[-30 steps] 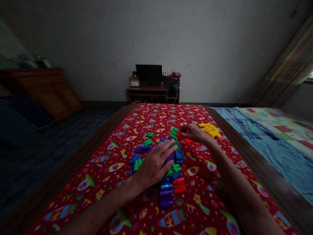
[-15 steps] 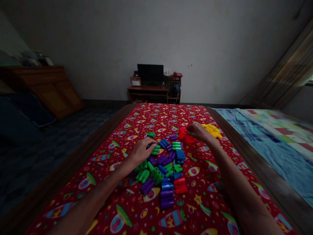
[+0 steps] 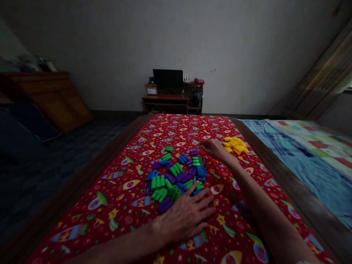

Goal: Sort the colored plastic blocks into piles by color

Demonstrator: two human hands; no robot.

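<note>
Several plastic finger-shaped building blocks lie in a loose heap: green blocks (image 3: 158, 182), purple blocks (image 3: 165, 205) and blue blocks (image 3: 202, 172). My left hand (image 3: 189, 211) rests palm down at the heap's near right edge, fingers spread. Bits of a red block (image 3: 208, 207) show between those fingers; the rest of it is covered. My right hand (image 3: 213, 147) is at the far right of the heap, fingers bent down around a red building block (image 3: 202, 151), only partly visible. To its right sits a pile of yellow blocks (image 3: 235, 145).
A red patterned cloth (image 3: 110, 220) covers the table, which has dark wooden edges (image 3: 275, 172). On the right is a bed with a blue cover (image 3: 264, 146). A desk with a monitor (image 3: 168, 80) stands against the wall, and a wooden cabinet (image 3: 55, 99) at left.
My left hand has left the green and blue blocks at the heap's far side, come nearer and right, and spread over the red block. My right hand has shifted left from near the yellow pile.
</note>
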